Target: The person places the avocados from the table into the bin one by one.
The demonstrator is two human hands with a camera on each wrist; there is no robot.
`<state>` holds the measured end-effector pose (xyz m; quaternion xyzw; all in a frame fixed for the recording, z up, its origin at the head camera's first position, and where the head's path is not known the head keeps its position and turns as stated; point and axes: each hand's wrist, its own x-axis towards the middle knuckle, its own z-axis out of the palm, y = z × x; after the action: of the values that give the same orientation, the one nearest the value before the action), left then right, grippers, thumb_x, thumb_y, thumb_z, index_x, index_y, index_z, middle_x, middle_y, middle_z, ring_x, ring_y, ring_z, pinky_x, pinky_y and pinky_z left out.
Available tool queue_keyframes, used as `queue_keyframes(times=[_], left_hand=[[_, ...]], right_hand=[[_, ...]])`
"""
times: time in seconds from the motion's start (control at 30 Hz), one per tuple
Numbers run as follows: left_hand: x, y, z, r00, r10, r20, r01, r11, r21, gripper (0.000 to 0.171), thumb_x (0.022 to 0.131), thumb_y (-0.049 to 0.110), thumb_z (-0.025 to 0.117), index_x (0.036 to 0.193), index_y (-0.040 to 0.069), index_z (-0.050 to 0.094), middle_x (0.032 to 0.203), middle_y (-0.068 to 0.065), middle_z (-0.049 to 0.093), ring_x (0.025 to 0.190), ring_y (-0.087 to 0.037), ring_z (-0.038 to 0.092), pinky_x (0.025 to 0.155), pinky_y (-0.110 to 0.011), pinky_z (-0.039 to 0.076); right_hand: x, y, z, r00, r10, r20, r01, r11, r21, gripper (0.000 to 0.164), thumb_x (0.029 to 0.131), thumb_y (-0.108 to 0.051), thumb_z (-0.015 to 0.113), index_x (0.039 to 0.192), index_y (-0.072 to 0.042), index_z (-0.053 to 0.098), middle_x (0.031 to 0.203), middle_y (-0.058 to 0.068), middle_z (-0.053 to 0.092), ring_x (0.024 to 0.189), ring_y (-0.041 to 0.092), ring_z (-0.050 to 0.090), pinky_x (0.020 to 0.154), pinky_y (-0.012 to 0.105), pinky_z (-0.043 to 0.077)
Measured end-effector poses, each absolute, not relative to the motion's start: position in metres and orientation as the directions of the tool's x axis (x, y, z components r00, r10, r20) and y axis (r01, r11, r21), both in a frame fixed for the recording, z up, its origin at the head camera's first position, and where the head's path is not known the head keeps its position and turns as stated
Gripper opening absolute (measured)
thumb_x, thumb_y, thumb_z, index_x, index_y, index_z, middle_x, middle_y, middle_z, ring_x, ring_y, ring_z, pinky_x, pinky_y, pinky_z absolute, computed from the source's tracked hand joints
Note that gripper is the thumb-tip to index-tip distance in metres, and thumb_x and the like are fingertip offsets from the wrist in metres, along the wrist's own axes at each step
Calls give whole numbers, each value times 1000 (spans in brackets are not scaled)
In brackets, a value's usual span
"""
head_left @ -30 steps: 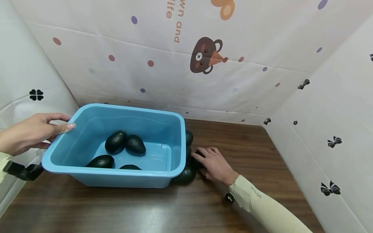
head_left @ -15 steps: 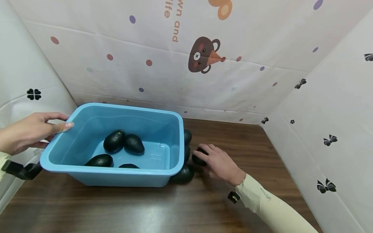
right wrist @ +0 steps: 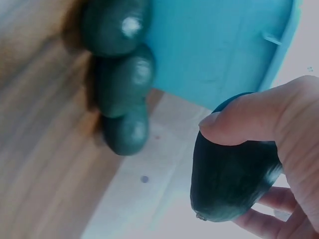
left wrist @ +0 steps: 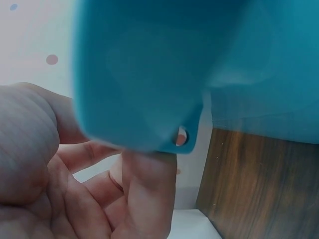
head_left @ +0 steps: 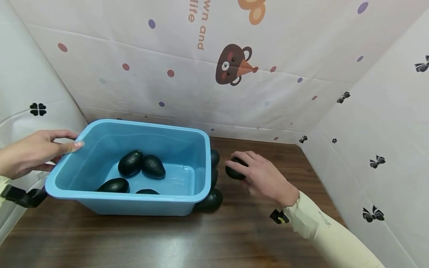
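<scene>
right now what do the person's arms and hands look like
Left hand and right hand are ungloved. The left sleeve and right sleeve are pale yellow, the right bearing small dark lettering. A black fitting shows at each wrist.

Has moved one avocado farther out to the right of the blue tub, gripped between thumb and fingers of the right hand. One second ago, lay just beside the row of avocados along the tub's right side, with fingers close to that row; half a second ago, sat only a little apart from it. Now held clearly away, with a wider strip of desk bared right of the tub. Has drawn the sleeve farther from the tub too.
</scene>
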<state>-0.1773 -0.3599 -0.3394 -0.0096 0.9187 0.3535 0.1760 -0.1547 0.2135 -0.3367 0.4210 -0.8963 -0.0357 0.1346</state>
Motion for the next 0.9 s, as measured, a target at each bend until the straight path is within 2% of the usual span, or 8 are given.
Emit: queue_keyframes(times=[0.37,0.67,0.9], left_hand=[[-176,-359,-341,-939,108,-328,-140,749,648,83,109,51,43,155,-14,19,135,-51,45,83,-27,73,72,-56,66],[-174,-356,-336,-940,104,-326,-135,762,633,80,110,48,42,153,-16,19,134,-53,43,82,-29,73,72,-57,65],[-174,-357,-335,-941,101,-322,-136,759,637,81,110,49,42,153,-15,19,135,-52,43,83,-28,73,72,-56,66]], right_hand=[[-154,206,-292,-539,-807,240,-781,586,218,72,78,-11,88,143,-22,60,145,12,58,128,32,60,101,48,59],[-155,197,-262,-511,-824,244,-789,563,247,70,81,-11,85,144,-22,59,145,11,57,132,31,57,105,51,58],[-156,187,-247,-479,-842,248,-809,534,247,71,81,-16,88,145,-23,59,145,11,58,130,31,58,101,51,60]])
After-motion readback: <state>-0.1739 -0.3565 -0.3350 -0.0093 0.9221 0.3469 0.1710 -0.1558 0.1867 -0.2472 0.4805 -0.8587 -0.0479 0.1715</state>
